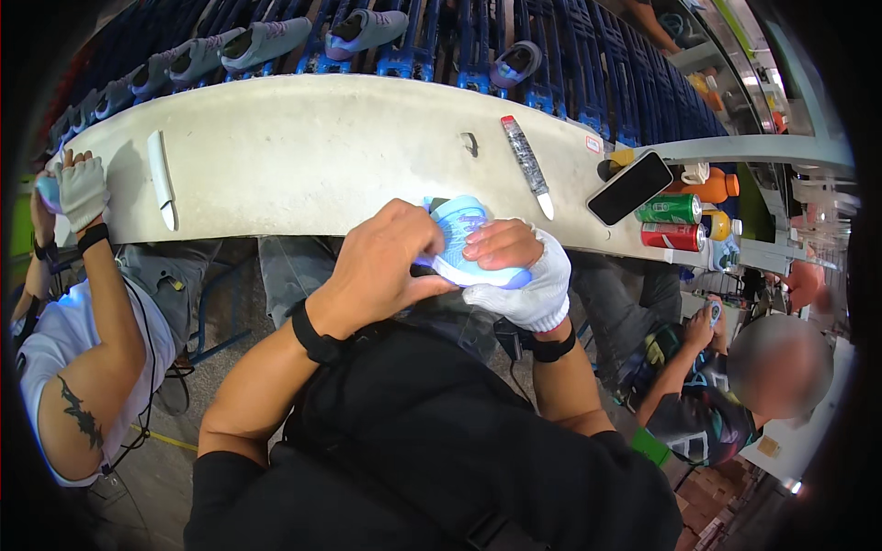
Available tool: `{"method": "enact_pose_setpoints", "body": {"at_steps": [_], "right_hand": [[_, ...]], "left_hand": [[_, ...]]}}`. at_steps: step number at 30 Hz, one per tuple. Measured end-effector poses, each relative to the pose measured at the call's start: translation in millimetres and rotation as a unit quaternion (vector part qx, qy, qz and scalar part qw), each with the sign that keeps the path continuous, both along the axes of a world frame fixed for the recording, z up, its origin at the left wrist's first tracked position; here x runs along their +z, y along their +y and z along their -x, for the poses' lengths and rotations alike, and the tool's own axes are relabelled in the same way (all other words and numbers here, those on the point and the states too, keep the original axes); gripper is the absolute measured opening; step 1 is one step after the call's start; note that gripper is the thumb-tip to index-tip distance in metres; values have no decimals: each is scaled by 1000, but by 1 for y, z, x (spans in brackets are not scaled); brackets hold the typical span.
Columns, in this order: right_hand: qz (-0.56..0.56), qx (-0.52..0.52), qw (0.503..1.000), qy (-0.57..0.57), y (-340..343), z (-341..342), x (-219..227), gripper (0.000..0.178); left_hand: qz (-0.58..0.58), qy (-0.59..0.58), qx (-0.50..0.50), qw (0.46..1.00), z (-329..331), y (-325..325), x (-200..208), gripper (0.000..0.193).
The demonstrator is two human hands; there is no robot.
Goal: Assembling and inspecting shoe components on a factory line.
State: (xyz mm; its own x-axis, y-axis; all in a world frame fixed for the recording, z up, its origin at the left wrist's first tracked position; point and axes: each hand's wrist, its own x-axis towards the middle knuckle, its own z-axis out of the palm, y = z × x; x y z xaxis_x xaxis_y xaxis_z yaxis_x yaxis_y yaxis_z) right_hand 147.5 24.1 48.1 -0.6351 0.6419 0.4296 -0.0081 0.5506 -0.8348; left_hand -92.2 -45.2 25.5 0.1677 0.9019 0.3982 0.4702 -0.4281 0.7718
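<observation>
A light blue and lavender sneaker (462, 241) is held between my hands at the near edge of the table, in front of my chest. My bare left hand (390, 262) grips its left side, with the thumb along the sole edge and the fingers by the collar. My right hand (525, 275), in a white glove with bare fingertips, wraps the right end, fingers over the upper and palm under the sole. Beyond the sneaker lie a small dark curved piece (470, 144) and a slim tool with a patterned grip, red end and white tip (527, 165).
A white slim tool (160, 179) lies at left on the pale table (303, 156). At right are a phone (629, 188), a green can (668, 208) and a red can (672, 237). Several sneakers (266, 44) stand on blue racks (441, 46) behind. Co-workers sit on both sides.
</observation>
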Motion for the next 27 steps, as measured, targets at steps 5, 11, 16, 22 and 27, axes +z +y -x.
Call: {"method": "enact_pose_setpoints", "body": {"at_steps": [5,11,16,22,27], "right_hand": [[-1,12,999,32,2,-1,-7,45],[423,-116,798,413,-4,30,-30,37],[113,-39,992,43,33,29,-23,65],[-12,-46,998,33,39,76,6,82],[233,-56,888,393,46,99,-39,26]], "left_hand": [[69,-27,-3,997,16,-4,-11,49],[-47,134,12,990,33,-4,8,59],[-105,116,2,988,51,25,51,67],[53,112,-37,992,43,46,52,66],[142,76,1,987,56,54,47,69]]}}
